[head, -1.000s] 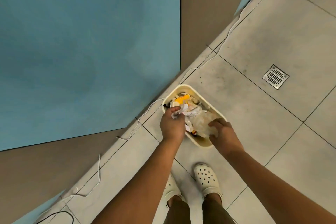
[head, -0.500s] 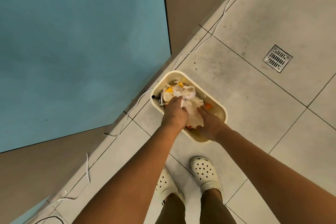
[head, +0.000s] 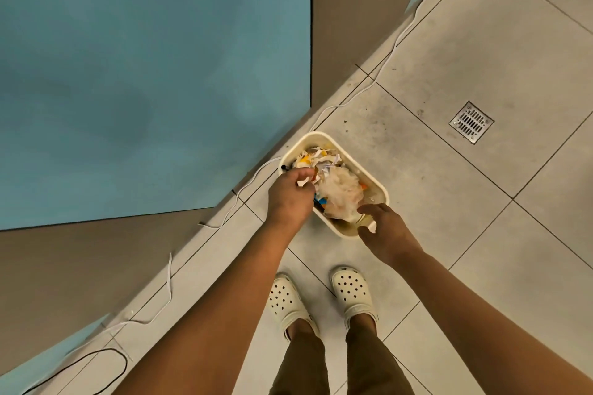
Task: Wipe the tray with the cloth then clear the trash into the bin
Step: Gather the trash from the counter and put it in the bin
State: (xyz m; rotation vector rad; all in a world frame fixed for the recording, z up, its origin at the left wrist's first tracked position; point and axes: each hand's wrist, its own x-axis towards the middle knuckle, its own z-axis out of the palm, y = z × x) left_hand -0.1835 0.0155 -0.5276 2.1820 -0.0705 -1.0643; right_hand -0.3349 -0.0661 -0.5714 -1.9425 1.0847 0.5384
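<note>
Bin (head: 378, 184) sits on the tiled floor (head: 449, 58) by the wall base, just ahead of the person's white clogs (head: 351, 295). It's full of trash (head: 340, 189): crumpled paper, a clear plastic wad, orange & yellow bits. L hand (head: 290, 196) is over the bin's near-left rim, fingers curled, pinching a small white scrap. R hand (head: 386, 231) is at the near corner, fingers relaxed & spread, holding nothing, tips just by the plastic wad. White cable (head: 385, 62) runs along the wall; drain grate (head: 471, 122) well off to the right.

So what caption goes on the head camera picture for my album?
Two hands, left hand and right hand, over a cream plastic bin full of crumpled paper trash.
</note>
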